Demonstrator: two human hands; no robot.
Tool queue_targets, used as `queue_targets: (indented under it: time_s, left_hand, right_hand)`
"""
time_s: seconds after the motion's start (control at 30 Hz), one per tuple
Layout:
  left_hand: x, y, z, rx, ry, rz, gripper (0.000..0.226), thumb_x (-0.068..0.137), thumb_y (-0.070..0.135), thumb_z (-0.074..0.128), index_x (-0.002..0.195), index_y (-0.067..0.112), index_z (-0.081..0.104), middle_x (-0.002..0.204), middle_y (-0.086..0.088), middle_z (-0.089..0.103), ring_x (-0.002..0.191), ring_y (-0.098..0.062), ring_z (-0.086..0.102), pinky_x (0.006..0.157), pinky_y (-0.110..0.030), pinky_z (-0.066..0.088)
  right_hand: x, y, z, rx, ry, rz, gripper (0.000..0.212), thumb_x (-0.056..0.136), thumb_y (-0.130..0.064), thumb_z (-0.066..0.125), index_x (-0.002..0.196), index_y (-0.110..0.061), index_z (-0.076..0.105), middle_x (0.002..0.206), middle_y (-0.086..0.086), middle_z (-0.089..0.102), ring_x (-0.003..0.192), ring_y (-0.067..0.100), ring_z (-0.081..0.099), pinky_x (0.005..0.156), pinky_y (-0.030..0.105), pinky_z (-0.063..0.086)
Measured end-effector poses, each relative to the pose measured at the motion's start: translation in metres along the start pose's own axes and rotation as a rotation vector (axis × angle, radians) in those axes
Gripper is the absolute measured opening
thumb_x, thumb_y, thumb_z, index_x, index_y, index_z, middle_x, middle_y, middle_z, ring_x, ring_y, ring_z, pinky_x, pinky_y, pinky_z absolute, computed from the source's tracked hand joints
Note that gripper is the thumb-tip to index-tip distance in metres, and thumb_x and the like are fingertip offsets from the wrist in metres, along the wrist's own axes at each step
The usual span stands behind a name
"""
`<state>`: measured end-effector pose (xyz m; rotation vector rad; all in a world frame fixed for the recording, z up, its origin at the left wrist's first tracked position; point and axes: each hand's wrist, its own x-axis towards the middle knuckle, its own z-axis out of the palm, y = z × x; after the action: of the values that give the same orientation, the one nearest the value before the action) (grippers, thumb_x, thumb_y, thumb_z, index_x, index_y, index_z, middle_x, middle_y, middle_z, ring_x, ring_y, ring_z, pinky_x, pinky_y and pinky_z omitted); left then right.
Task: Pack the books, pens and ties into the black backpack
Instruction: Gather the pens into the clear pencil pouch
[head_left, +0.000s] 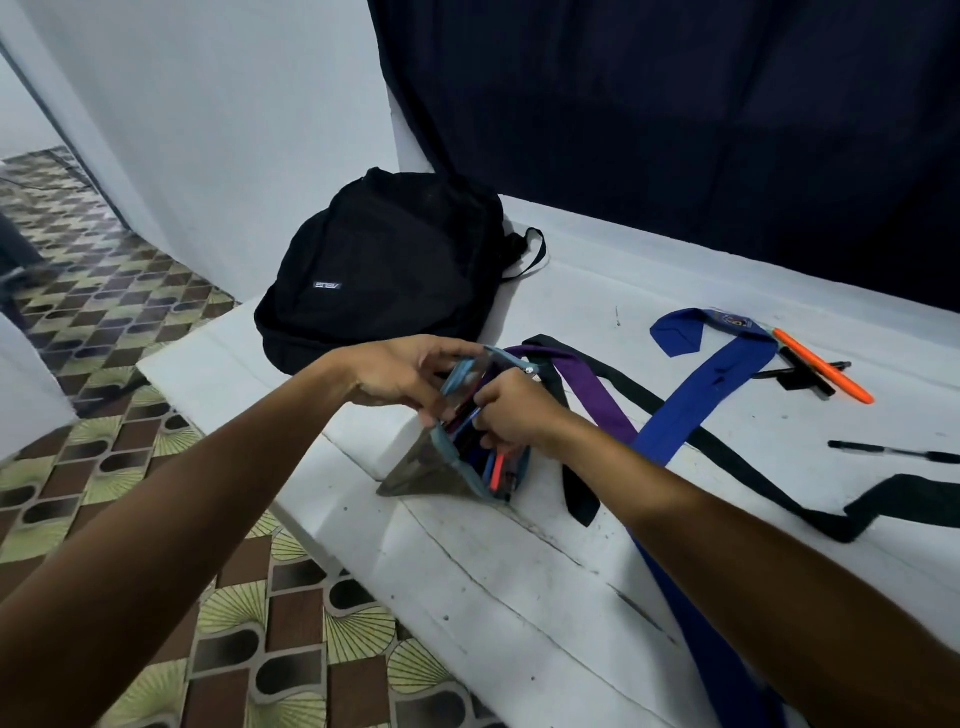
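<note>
Both arms outstretched, left hand (400, 375) pinching, right hand (511, 410) apparently curled shut

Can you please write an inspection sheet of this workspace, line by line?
Surface: white table, scuffed and scratched.
Job's things: black backpack lies at the far left of the table; pencil pouch open with pens inside; purple tie, blue tie and black tie spread out; orange pen and black pen loose at right. Books: nothing seen.
Clutter: nothing seen.
Grippers: left hand holds the pouch's rim; right hand pinches pens at its mouth.
Cables: nothing seen.
Surroundings: dark curtain, white wall, patterned tile floor.
</note>
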<state>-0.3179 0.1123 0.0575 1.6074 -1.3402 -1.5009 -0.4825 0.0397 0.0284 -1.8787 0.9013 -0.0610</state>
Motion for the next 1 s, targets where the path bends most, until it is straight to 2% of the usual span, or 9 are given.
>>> queue_targets:
  time_s: [0.13, 0.2, 0.27, 0.43, 0.57, 0.7, 0.83, 0.9, 1.0]
  left_hand:
    - [-0.001, -0.001, -0.002, -0.018, -0.013, 0.001, 0.08, 0.077, -0.023, 0.061, 0.139, 0.024, 0.043, 0.13, -0.018, 0.056, 0.088, -0.019, 0.067, 0.062, -0.026, 0.057]
    - [-0.001, -0.002, -0.004, -0.032, -0.022, 0.01, 0.077, 0.079, -0.023, 0.059, 0.137, 0.024, 0.044, 0.129, -0.013, 0.058, 0.096, -0.021, 0.069, 0.062, -0.026, 0.058]
    - [-0.002, -0.005, -0.007, -0.048, -0.054, 0.028, 0.076, 0.08, -0.021, 0.06, 0.139, 0.023, 0.043, 0.131, -0.012, 0.058, 0.108, -0.026, 0.065, 0.062, -0.028, 0.059]
    - [0.002, -0.013, -0.012, -0.116, -0.086, 0.053, 0.075, 0.081, -0.021, 0.057, 0.14, 0.022, 0.041, 0.126, -0.007, 0.063, 0.111, -0.027, 0.064, 0.062, -0.028, 0.059]
    - [0.002, -0.019, -0.015, -0.196, -0.094, 0.07, 0.074, 0.076, -0.016, 0.06, 0.137, 0.023, 0.044, 0.128, -0.009, 0.061, 0.111, -0.027, 0.064, 0.065, -0.03, 0.059]
    - [0.003, -0.022, -0.019, -0.224, -0.095, 0.081, 0.074, 0.076, -0.013, 0.063, 0.139, 0.023, 0.044, 0.137, -0.013, 0.055, 0.116, -0.03, 0.061, 0.069, -0.032, 0.059]
    - [0.004, -0.022, -0.02, -0.254, -0.096, 0.074, 0.078, 0.073, -0.008, 0.073, 0.139, 0.022, 0.044, 0.136, -0.011, 0.056, 0.113, -0.029, 0.063, 0.066, -0.03, 0.059]
    - [0.003, -0.022, -0.024, -0.294, -0.09, 0.054, 0.092, 0.061, 0.004, 0.086, 0.14, 0.021, 0.043, 0.134, -0.01, 0.058, 0.106, -0.027, 0.065, 0.062, -0.028, 0.059]
    - [0.002, -0.024, -0.027, -0.276, -0.073, 0.03, 0.105, 0.052, 0.012, 0.094, 0.142, 0.02, 0.04, 0.133, -0.006, 0.06, 0.104, -0.025, 0.065, 0.063, -0.028, 0.059]
  right_hand:
    - [-0.002, 0.006, -0.005, -0.172, 0.214, -0.178, 0.017, 0.082, 0.001, 0.055, 0.086, 0.001, 0.071, 0.084, 0.011, 0.068, 0.075, 0.023, 0.062, 0.069, 0.035, 0.054]
    - [-0.001, 0.017, -0.015, -0.16, 0.391, -0.193, 0.022, 0.081, -0.002, 0.051, 0.073, -0.012, 0.069, 0.083, 0.006, 0.069, 0.081, 0.025, 0.064, 0.072, 0.033, 0.054]
    - [0.002, 0.035, -0.026, -0.146, 0.469, -0.127, 0.018, 0.084, -0.009, 0.053, 0.069, -0.014, 0.062, 0.078, 0.007, 0.067, 0.079, 0.028, 0.064, 0.069, 0.038, 0.055]
    - [-0.002, 0.065, -0.024, 0.186, 0.252, -0.024, 0.013, 0.087, -0.003, 0.063, 0.078, -0.011, 0.068, 0.076, 0.011, 0.067, 0.068, 0.029, 0.067, 0.058, 0.037, 0.057]
    - [-0.001, 0.066, -0.014, 0.396, 0.302, -0.012, 0.006, 0.085, 0.002, 0.065, 0.086, -0.004, 0.068, 0.074, 0.015, 0.068, 0.061, 0.023, 0.066, 0.059, 0.04, 0.058]
    - [0.005, 0.06, -0.011, 0.33, 0.376, -0.065, 0.02, 0.073, -0.013, 0.081, 0.072, -0.016, 0.062, 0.074, 0.013, 0.07, 0.061, 0.021, 0.065, 0.055, 0.033, 0.055]
    - [0.011, 0.057, -0.011, 0.275, 0.429, -0.076, 0.027, 0.079, 0.006, 0.066, 0.061, -0.014, 0.063, 0.067, 0.009, 0.067, 0.061, 0.022, 0.066, 0.051, 0.027, 0.056]
    - [0.011, 0.051, -0.016, 0.32, 0.448, -0.1, 0.025, 0.08, 0.01, 0.058, 0.068, -0.012, 0.06, 0.073, 0.018, 0.068, 0.063, 0.03, 0.067, 0.05, 0.032, 0.056]
    - [0.006, 0.041, -0.027, 0.305, 0.488, -0.174, 0.021, 0.083, 0.011, 0.055, 0.076, -0.008, 0.058, 0.075, 0.02, 0.063, 0.06, 0.022, 0.059, 0.047, 0.028, 0.053]
